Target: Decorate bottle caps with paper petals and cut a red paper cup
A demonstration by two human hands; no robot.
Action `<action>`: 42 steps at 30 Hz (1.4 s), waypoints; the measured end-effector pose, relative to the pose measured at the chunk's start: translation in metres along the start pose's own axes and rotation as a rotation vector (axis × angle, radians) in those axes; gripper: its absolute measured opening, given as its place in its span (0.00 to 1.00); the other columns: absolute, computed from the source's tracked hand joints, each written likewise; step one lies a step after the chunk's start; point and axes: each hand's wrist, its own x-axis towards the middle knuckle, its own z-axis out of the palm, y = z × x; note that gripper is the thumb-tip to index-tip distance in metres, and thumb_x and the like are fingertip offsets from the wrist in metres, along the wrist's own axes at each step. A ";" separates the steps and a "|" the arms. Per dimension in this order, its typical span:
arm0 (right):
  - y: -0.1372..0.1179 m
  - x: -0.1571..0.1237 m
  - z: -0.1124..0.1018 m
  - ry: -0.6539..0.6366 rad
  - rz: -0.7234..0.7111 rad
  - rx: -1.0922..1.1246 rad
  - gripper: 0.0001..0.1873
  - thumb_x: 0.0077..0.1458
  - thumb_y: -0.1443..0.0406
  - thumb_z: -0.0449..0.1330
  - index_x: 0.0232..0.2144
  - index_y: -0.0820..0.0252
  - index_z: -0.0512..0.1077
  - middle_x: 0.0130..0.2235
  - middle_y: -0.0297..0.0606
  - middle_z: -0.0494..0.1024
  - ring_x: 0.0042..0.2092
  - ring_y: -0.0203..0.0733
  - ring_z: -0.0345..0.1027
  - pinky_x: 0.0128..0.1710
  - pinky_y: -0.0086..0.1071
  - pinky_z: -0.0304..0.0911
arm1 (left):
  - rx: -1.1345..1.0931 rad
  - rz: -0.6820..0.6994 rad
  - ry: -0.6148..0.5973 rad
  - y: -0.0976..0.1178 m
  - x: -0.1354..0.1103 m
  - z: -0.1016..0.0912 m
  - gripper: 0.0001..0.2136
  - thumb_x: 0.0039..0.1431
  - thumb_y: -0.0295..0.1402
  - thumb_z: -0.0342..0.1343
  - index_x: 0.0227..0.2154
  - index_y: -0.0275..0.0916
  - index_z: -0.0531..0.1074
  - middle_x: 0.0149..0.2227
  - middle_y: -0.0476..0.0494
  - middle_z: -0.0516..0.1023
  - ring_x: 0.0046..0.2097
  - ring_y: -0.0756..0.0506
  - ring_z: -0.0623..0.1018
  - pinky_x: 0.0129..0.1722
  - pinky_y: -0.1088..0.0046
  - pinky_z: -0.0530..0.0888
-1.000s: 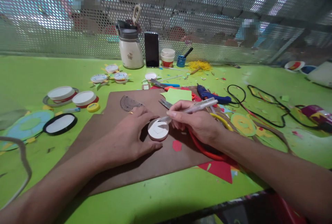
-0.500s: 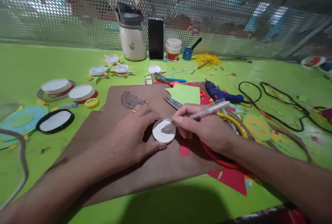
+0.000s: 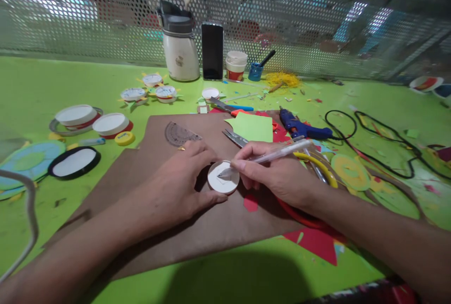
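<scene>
A small round white disc [image 3: 223,183] lies on a brown sheet [image 3: 169,229] spread over the green table. My left hand [image 3: 176,186] curls around the disc's left side, thumb and fingers pressed against its rim, holding it in place. My right hand [image 3: 278,172] grips a clear pen [image 3: 271,154] whose tip rests on the disc's top face, where thin drawn lines show. A small red paper scrap [image 3: 250,203] lies just below the disc.
A protractor [image 3: 178,134], scissors [image 3: 234,138], green paper [image 3: 251,128] and a blue glue gun [image 3: 303,128] with its black cord lie behind my hands. Round lids [image 3: 109,124] sit at the left. A jug [image 3: 179,50], phone [image 3: 212,51] and cups stand by the mesh wall.
The pen tip has shifted slightly across the disc's face. The view has tilted down a little. My left hand keeps its hold on the disc.
</scene>
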 end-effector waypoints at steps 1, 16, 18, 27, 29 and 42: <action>0.000 0.000 0.000 0.003 0.001 -0.003 0.08 0.58 0.62 0.60 0.30 0.59 0.70 0.21 0.28 0.70 0.24 0.31 0.63 0.24 0.25 0.59 | 0.001 0.004 -0.006 0.000 0.000 0.000 0.15 0.51 0.41 0.61 0.40 0.40 0.74 0.43 0.43 0.73 0.44 0.40 0.72 0.42 0.63 0.69; 0.000 -0.002 0.000 0.002 -0.014 0.034 0.07 0.58 0.63 0.61 0.29 0.59 0.70 0.20 0.28 0.70 0.23 0.31 0.64 0.23 0.25 0.59 | 0.016 0.013 -0.020 -0.002 0.000 -0.001 0.16 0.52 0.44 0.60 0.40 0.40 0.73 0.44 0.42 0.73 0.45 0.39 0.72 0.44 0.61 0.69; -0.001 -0.001 0.000 0.011 -0.015 0.033 0.07 0.58 0.63 0.60 0.28 0.59 0.70 0.20 0.28 0.70 0.23 0.31 0.64 0.23 0.25 0.59 | 0.015 0.012 -0.016 -0.002 0.000 -0.001 0.17 0.51 0.44 0.60 0.40 0.40 0.73 0.44 0.42 0.73 0.45 0.39 0.72 0.43 0.61 0.69; 0.000 -0.001 0.000 0.005 -0.015 -0.002 0.07 0.58 0.62 0.60 0.29 0.59 0.70 0.20 0.28 0.71 0.23 0.32 0.64 0.24 0.26 0.60 | 0.021 0.014 -0.017 -0.002 -0.001 0.000 0.16 0.52 0.44 0.60 0.40 0.40 0.73 0.44 0.42 0.73 0.45 0.39 0.72 0.43 0.61 0.69; 0.000 -0.001 -0.001 0.002 -0.015 0.002 0.07 0.58 0.63 0.60 0.29 0.59 0.70 0.20 0.28 0.70 0.23 0.32 0.64 0.24 0.26 0.60 | 0.021 0.014 -0.017 -0.002 0.000 -0.001 0.16 0.52 0.44 0.60 0.40 0.40 0.73 0.44 0.42 0.73 0.45 0.39 0.72 0.43 0.61 0.70; -0.002 -0.001 0.000 0.006 -0.017 0.003 0.06 0.58 0.64 0.60 0.29 0.59 0.70 0.20 0.28 0.70 0.23 0.32 0.64 0.24 0.26 0.60 | 0.000 0.025 0.003 -0.003 0.001 0.001 0.17 0.51 0.46 0.60 0.40 0.40 0.74 0.43 0.42 0.74 0.44 0.39 0.72 0.42 0.61 0.70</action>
